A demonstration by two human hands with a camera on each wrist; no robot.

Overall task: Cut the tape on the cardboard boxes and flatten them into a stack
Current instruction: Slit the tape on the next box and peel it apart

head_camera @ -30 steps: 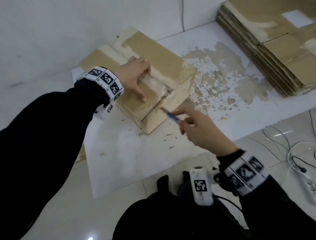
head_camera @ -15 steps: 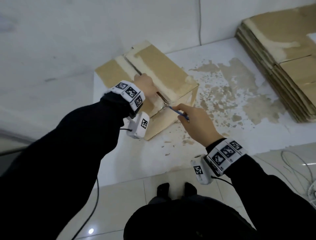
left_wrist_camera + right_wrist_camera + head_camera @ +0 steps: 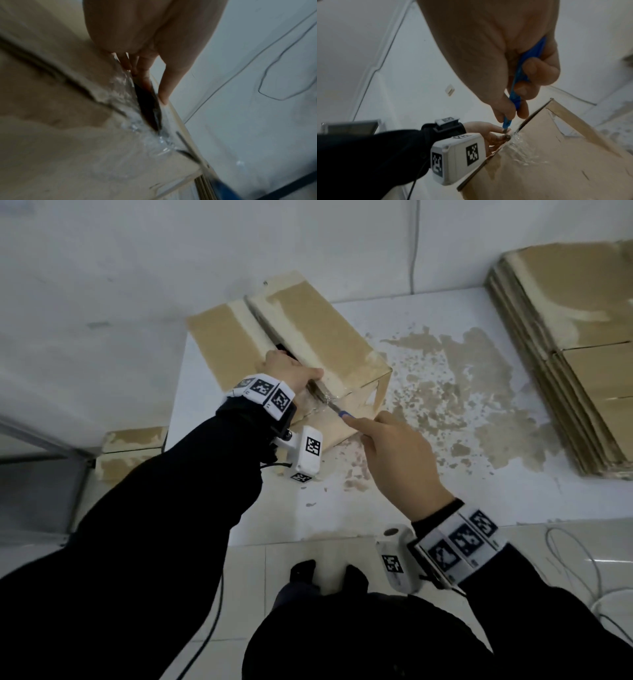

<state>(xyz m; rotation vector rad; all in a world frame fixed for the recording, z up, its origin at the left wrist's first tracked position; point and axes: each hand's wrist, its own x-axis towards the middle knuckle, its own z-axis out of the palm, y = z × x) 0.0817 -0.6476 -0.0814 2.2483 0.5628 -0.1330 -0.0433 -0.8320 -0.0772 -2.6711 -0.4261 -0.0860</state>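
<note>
White tabletop [image 3: 342,508], scuffed with brown patches, fills the middle of the head view, set against a pale wall. On its upper left part stands the cardboard box [image 3: 308,337], its top seam split into a dark gap between the two flaps, with crumpled clear tape [image 3: 520,147] clinging to the near end of the seam. The left hand [image 3: 291,374] lies on the box top at that seam; in the left wrist view its fingers [image 3: 164,86] reach into the gap, curled over the flap edge. The right hand [image 3: 394,453], lower and to the right, is closed round a blue-handled knife [image 3: 520,75], pinched between thumb and forefingers, with the blade tip at the taped seam at the box's near edge, just beside the left fingers. At the upper right of the frame a stack of flattened boxes [image 3: 565,344] lies on the table, well apart from the box. Another piece of cardboard [image 3: 133,450] shows below the table's left edge. White cables [image 3: 582,570] trail on the tiled floor at lower right.
</note>
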